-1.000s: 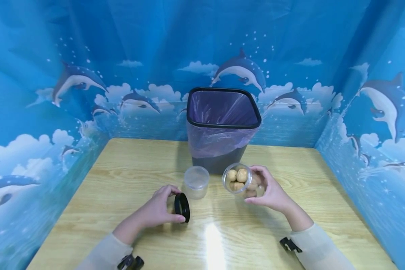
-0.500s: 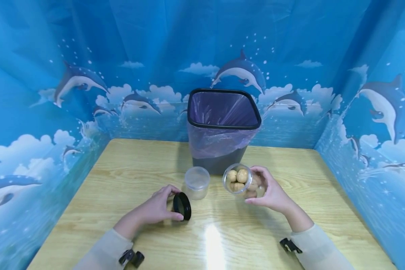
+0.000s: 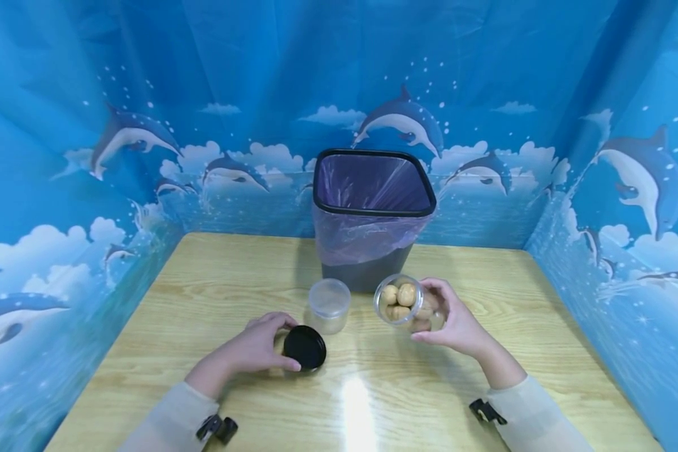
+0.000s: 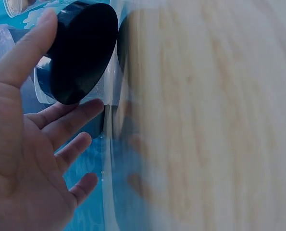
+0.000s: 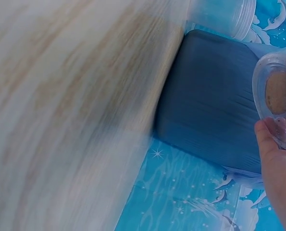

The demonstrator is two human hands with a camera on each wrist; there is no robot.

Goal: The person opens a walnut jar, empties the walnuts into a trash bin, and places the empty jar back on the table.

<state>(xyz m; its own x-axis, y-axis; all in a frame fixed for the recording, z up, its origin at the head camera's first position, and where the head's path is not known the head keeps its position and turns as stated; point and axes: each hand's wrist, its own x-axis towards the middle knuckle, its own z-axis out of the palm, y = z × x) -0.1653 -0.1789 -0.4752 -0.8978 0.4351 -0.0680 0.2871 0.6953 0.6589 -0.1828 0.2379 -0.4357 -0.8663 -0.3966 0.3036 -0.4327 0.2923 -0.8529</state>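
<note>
My left hand (image 3: 254, 346) pinches a round black lid (image 3: 306, 348) between thumb and fingertips, just over the wooden table. The lid's dark face is tilted up toward the head view; in the left wrist view the other fingers spread away from it. My right hand (image 3: 456, 323) grips a clear plastic jar (image 3: 437, 321) around its lower part. That jar is tipped with its open mouth toward the left and the head camera. Several walnuts (image 3: 407, 295) lie inside it. Between the hands a second clear jar (image 3: 329, 309) stands upright, with nothing visible inside.
A dark trash bin (image 3: 367, 276) with a purple liner stands behind the jars, its black rim well above them. The wooden table (image 3: 220, 270) extends to both sides. Blue dolphin-print curtains (image 3: 248, 81) enclose the back and sides.
My left hand has turned the lid from nearly edge-on to showing its round face upward. The right hand and the walnut jar have stayed nearly still.
</note>
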